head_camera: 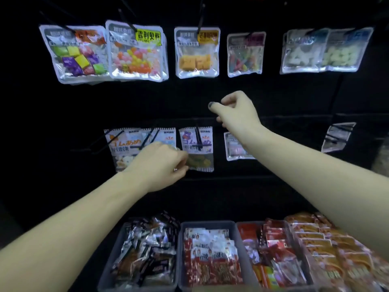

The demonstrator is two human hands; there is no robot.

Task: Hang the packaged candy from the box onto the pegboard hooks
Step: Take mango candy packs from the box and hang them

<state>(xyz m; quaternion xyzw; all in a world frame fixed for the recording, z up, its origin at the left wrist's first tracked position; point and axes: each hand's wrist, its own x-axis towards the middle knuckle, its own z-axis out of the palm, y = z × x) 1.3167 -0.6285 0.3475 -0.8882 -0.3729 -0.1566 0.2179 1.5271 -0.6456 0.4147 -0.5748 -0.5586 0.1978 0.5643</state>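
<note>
Both arms reach toward a dark pegboard hung with candy packets. The left hand is at the lower row, its fingers curled against the lower left corner of a purple-printed packet that hangs from a black hook; it seems to pinch that corner, though the fingertips are blurred. The right hand is higher, between the 2 rows, with fingers curled and thumb pressed to the forefinger; whether it holds anything I cannot tell.

To the left of the purple packet hangs an orange-printed packet, partly behind the left hand. To its right, a small pink packet shows behind the right wrist.

The upper row carries 6 clear packets: mixed wrapped sweets, small coloured beads, yellow blocks, striped strips and 2 pale ones side by side.

Below, near the camera, 3 grey bins stand side by side, filled with snack packs: dark and silver ones at left, red and white in the middle, red at right. A row of orange packs lies just beside the right bin.
</note>
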